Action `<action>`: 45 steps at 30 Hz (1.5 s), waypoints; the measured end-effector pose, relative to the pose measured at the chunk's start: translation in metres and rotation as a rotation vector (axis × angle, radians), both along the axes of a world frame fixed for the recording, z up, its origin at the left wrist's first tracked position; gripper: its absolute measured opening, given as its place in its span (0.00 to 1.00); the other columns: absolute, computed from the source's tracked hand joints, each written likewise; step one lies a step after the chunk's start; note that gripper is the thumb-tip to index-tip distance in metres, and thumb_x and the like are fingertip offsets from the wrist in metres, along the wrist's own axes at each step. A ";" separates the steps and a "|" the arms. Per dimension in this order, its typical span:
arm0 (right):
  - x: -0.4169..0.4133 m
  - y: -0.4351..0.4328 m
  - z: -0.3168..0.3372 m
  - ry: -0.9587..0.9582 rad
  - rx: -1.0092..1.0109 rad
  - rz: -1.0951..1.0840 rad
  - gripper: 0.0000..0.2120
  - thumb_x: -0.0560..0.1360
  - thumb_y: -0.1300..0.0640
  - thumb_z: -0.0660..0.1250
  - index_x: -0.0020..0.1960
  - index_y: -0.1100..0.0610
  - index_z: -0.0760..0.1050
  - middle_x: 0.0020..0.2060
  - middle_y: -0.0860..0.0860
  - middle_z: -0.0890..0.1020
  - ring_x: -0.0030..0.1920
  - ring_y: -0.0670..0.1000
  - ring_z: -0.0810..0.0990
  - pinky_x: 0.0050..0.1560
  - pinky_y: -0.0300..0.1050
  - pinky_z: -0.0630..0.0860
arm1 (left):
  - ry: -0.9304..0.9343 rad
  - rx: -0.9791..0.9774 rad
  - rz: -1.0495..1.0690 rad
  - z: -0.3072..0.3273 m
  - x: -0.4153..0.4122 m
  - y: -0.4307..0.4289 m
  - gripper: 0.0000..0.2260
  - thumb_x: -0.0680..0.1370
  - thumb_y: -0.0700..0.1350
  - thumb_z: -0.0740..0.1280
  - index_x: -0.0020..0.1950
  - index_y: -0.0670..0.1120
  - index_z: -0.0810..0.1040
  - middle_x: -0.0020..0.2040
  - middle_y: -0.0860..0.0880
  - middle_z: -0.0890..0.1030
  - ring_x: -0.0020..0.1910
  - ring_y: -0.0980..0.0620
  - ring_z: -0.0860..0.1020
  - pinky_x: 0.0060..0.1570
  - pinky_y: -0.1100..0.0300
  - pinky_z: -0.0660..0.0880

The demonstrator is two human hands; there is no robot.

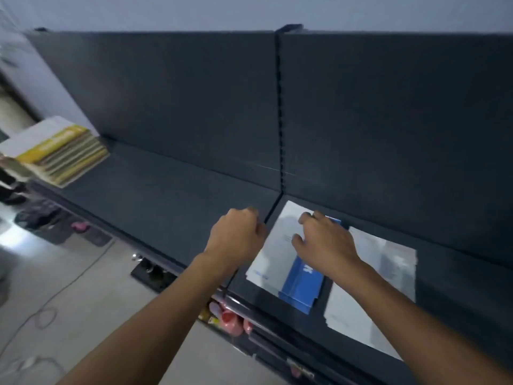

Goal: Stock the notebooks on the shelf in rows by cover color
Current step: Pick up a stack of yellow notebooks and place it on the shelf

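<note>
I am pressing my right hand (324, 240) down on a blue notebook (302, 284), fingers spread and loosely bent over its far end. It is lying over a white notebook (273, 254) on the dark shelf (166, 201). My left hand (236, 234) is hovering just beside them, clenched around nothing visible. More white notebooks (369, 287) are lying to the right, and a yellow stack (63, 151) is sitting far left.

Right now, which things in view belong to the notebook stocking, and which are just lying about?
Job: blue-and-white notebook under the right hand; pale grey-white notebooks beside it; yellow notebook stack, far left; dark shelf.
Lying about: pink packets below the shelf; thin pale cable on the floor; small pink item on the floor.
</note>
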State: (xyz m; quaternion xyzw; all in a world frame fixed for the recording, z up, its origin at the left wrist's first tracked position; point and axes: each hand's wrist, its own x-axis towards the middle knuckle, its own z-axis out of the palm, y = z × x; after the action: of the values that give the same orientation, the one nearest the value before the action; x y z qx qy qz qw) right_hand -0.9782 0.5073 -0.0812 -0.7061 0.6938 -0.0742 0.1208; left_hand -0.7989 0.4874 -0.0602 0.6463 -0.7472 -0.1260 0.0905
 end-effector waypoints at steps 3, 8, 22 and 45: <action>0.056 -0.019 0.006 -0.059 -0.022 0.155 0.15 0.82 0.48 0.60 0.64 0.54 0.73 0.60 0.52 0.76 0.57 0.57 0.79 0.48 0.49 0.74 | -0.007 0.003 0.107 0.009 0.059 0.000 0.08 0.78 0.49 0.60 0.50 0.49 0.78 0.42 0.49 0.81 0.40 0.44 0.79 0.40 0.49 0.80; 0.151 -0.034 0.021 -0.068 -0.015 0.346 0.14 0.81 0.47 0.61 0.63 0.53 0.72 0.59 0.51 0.75 0.55 0.59 0.79 0.51 0.53 0.77 | 0.005 -0.047 0.269 0.009 0.153 0.003 0.13 0.75 0.54 0.56 0.49 0.52 0.78 0.43 0.50 0.82 0.42 0.44 0.81 0.42 0.49 0.81; 0.455 -0.108 0.017 -0.070 -0.003 0.562 0.17 0.81 0.47 0.61 0.68 0.51 0.71 0.62 0.48 0.75 0.58 0.54 0.79 0.55 0.54 0.77 | 0.053 -0.108 0.404 -0.003 0.450 -0.030 0.10 0.79 0.49 0.60 0.51 0.47 0.79 0.45 0.49 0.84 0.45 0.47 0.81 0.42 0.51 0.80; 0.707 -0.311 0.044 -0.127 -0.094 0.603 0.11 0.80 0.47 0.62 0.60 0.49 0.74 0.55 0.45 0.78 0.55 0.51 0.78 0.49 0.50 0.77 | 0.051 -0.220 0.267 0.040 0.691 -0.208 0.12 0.79 0.48 0.61 0.58 0.50 0.80 0.47 0.53 0.83 0.49 0.50 0.80 0.47 0.53 0.78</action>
State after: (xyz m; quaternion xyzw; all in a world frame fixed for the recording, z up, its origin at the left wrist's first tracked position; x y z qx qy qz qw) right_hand -0.2707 0.1967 -0.0373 -0.8787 0.4401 -0.1108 0.1477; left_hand -0.1078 0.2790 -0.0204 0.7226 -0.6614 -0.0469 0.1954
